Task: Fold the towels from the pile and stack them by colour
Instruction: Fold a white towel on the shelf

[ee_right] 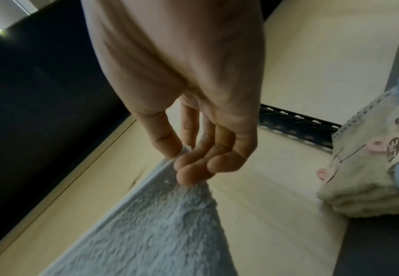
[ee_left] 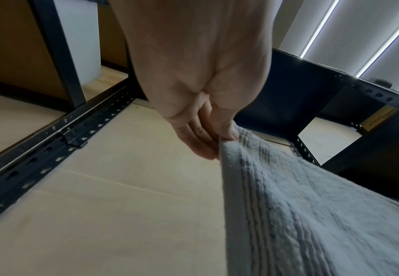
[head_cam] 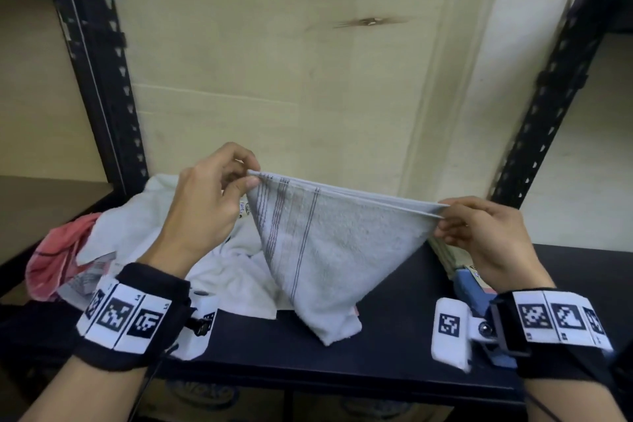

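Note:
A pale grey towel (head_cam: 329,250) with thin stripes near one end hangs stretched between my two hands above the black shelf (head_cam: 394,329), its lower point resting on the shelf. My left hand (head_cam: 239,178) pinches the towel's upper left corner (ee_left: 231,138) between thumb and fingers. At the other end my right hand (head_cam: 445,223) pinches the upper right corner (ee_right: 181,155). Behind the left hand lies the pile: a crumpled white towel (head_cam: 144,226) and a pink towel (head_cam: 54,257).
Folded towels, cream (ee_right: 363,179) over blue (head_cam: 469,288), sit stacked on the shelf under my right hand. Black perforated uprights (head_cam: 102,72) stand at left and right. A beige back panel (head_cam: 291,62) closes the rear.

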